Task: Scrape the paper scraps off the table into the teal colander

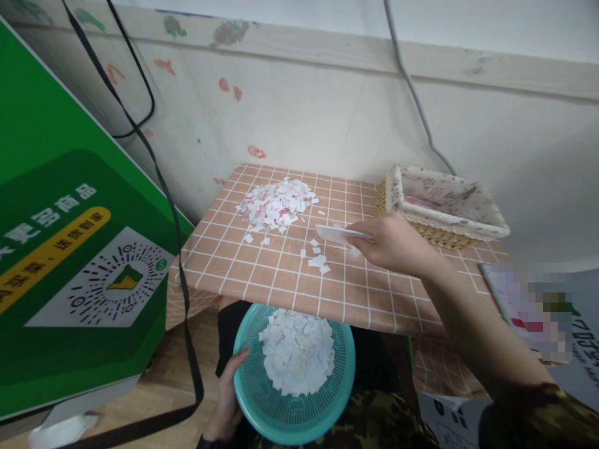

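My left hand (228, 385) grips the left rim of a round teal plastic colander (299, 427), held at my lap just below the table's front edge. Inside it lies a heap of white paper scraps (297, 355). Above the table, my right hand (386, 242) is closed on a flat white piece, perhaps card or plastic (334, 234), tilted with its free end pointing left. A few loose paper bits (318, 260) are scattered on the cloth just left of that hand. Farther back and left sits a larger pile of white and pinkish paper scraps (276, 202).
A wicker basket with a patterned cloth lining (449, 202) stands at the table's back right. A brown checked tablecloth (262, 268) covers the table against the wall. On the left is a large green sign (70, 206) with a black strap (180, 249) hanging before it.
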A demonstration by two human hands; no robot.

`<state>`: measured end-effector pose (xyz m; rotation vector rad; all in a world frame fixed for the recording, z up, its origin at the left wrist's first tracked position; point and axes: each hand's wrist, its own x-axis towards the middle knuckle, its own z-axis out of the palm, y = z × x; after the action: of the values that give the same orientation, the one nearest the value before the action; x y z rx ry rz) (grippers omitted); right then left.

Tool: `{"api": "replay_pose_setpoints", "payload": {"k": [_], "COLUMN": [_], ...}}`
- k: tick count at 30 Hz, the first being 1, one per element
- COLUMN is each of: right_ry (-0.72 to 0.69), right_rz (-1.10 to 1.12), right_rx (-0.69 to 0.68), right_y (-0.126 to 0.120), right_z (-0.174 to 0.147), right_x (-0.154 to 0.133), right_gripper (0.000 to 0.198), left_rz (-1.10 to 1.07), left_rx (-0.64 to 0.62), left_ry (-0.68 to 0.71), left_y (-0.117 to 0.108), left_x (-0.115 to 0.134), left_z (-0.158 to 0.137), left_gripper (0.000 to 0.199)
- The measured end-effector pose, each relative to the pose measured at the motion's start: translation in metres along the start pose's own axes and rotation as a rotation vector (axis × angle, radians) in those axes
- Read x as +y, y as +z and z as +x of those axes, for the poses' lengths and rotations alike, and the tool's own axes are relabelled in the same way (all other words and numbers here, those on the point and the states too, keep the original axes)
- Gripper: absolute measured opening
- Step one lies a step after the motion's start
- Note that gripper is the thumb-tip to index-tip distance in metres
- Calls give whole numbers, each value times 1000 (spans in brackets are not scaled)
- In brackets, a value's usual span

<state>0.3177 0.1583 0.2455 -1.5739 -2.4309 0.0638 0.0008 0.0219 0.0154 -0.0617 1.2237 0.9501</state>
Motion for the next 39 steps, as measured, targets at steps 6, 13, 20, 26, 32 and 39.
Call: {"api": "replay_pose_setpoints", "payload": {"k": [6, 13, 20, 26, 32, 39], "right_ry": [-59, -52, -73, -95, -50, -14], "right_rz": [48, 0, 42, 42, 15, 16], "right_rx": [-43, -76, -68, -87, -77, -57], "right_y": [3, -1, -5, 1, -2, -11], "right_z": [7, 11, 13, 18, 20, 10], "right_x": [-9, -7, -11, -13, -4, 3], "right_gripper": [22, 23, 21, 21, 20, 23], "left_rz": [2, 7, 17, -4, -1, 16], "left_rx": [10, 39, 39, 16, 39, 51], "left_ry": [18, 52, 37, 10, 33, 27], "left_y": [2, -1, 1, 0, -2, 3], "left_x": [1, 0, 1, 0, 0, 2], "left_z": [-3, 0, -2, -2, 0, -4], "left_gripper": [19, 17, 20, 20, 18, 17]}}
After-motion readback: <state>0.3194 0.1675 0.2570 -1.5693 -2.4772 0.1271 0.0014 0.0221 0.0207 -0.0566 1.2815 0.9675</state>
